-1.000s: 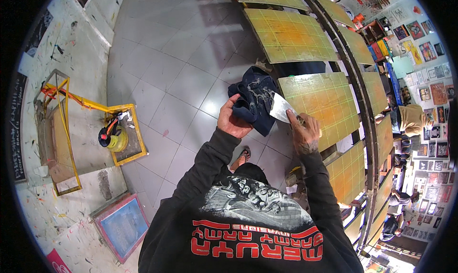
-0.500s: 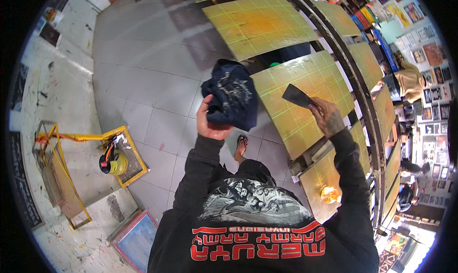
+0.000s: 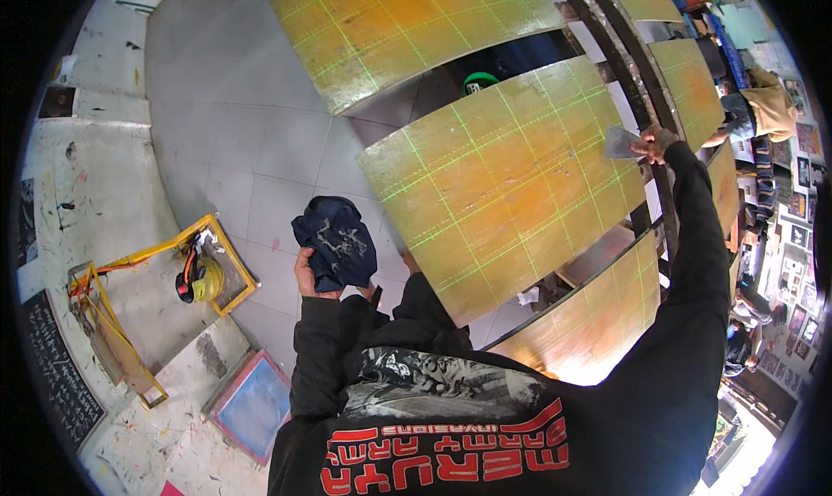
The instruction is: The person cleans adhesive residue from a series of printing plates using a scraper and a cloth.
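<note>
A bundled navy cloth (image 3: 336, 243) is grasped in the left grip (image 3: 308, 277) off the left edge of a yellow gridded board (image 3: 511, 184), the right grip (image 3: 656, 143) clasps a grey scraper (image 3: 619, 142) at its right edge, red lettering (image 3: 451, 453) crosses a black sweatshirt (image 3: 633, 435), and white handwriting covers a blackboard (image 3: 61, 370).

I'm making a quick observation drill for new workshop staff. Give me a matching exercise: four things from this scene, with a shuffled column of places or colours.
1. Cloth
2. Scraper
3. Boards
4. Framed panel

A. Yellow-orange, crossed by green lines
B. In the right hand
C. Blue inside a reddish border
D. In the left hand

Pairs: 1-D, 2-B, 3-A, 4-C
</note>
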`<state>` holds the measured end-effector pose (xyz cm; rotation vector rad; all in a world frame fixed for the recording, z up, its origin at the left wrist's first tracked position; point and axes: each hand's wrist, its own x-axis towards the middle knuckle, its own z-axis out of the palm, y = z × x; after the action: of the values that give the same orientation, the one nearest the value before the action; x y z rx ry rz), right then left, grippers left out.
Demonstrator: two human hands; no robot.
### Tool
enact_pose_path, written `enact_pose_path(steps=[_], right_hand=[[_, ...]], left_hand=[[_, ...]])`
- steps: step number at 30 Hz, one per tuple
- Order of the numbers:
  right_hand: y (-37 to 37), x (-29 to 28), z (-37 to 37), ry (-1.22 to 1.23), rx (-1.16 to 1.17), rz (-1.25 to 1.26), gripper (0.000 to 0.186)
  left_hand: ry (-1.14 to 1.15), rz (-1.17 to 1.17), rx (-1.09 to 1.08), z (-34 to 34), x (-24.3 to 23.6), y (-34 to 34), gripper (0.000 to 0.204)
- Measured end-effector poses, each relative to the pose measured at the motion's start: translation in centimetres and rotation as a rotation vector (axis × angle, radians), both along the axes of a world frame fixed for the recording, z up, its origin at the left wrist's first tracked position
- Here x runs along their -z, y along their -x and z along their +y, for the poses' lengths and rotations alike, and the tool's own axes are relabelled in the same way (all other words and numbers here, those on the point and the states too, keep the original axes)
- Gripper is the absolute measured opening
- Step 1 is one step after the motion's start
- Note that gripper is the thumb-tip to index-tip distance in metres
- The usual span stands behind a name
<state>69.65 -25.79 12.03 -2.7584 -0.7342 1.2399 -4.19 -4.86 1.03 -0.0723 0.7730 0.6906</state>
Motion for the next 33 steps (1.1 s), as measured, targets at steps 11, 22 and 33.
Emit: enact_pose_path(steps=[11,22,33], right_hand=[[-1.8,3.2,8.4,0.121,-0.767,-0.292,0.06],[9.9,1.6,9.6,0.305,-0.843,-0.418,0.073],[25.8,2.8,10.5,0.206,-0.833,-0.279,0.074]], left_hand=[[0.059,0.135,-0.037,-4.3,2.1,-2.3,0.05],[0.094,0.083,0.03,-5.0,4.6,-3.0,0.05],[0.127,0.025,0.161,-3.6,7.9,-1.5,0.043]])
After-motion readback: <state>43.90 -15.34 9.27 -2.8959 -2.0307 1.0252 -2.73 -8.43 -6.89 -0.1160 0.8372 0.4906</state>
